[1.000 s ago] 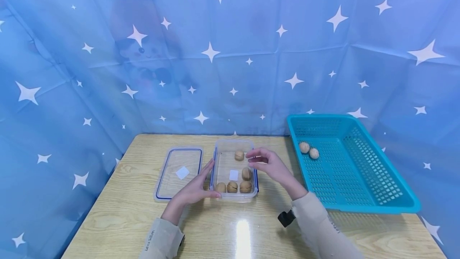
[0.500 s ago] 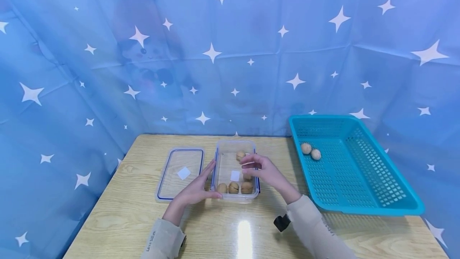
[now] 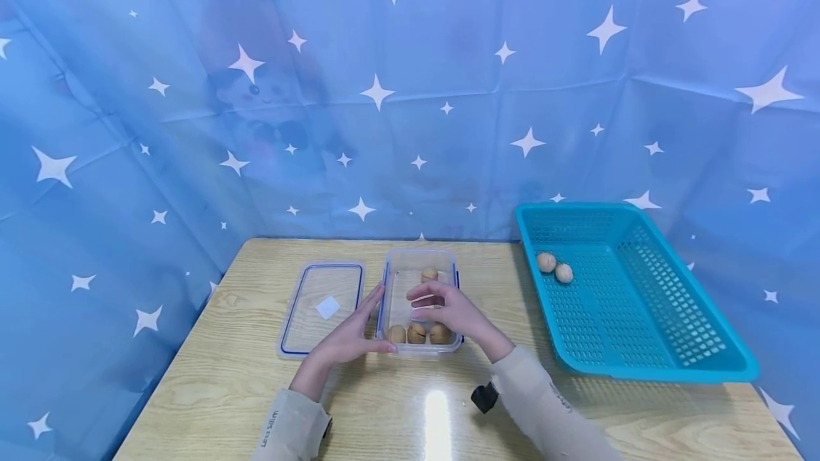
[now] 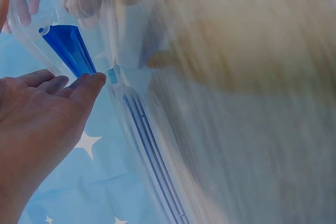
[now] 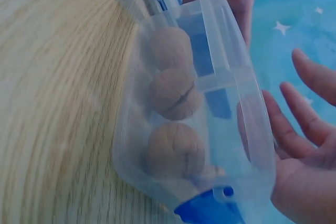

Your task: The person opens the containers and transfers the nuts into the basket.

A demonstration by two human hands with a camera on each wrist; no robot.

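1. Leftward since a second ago, the right hand [image 3: 442, 306] is moved from the right rim to above the middle of the clear clip-lock box [image 3: 400, 301]; the walnut seen then by the right wall is now hidden, apparently behind it.
2. Its fingers and thumb are kept loosely curved and well apart; nothing is seen gripped.
3. Along the box's left side the left hand [image 3: 342, 336] is laid, fingers mostly straight, thumb at the near corner; the box is touched rather than grasped.
4. Three walnuts [image 3: 416, 334] are lined along the near wall, a far walnut [image 3: 429, 274] is set near the far end, and two pale walnuts [image 3: 554, 267] are held in the turquoise basket [image 3: 628, 304].
5. Walnuts could be knocked rolling by low fingertips; the box could be skewed by uneven left-hand pressure; the loose blue clasp [image 5: 210, 211] could be snagged by the right wrist.
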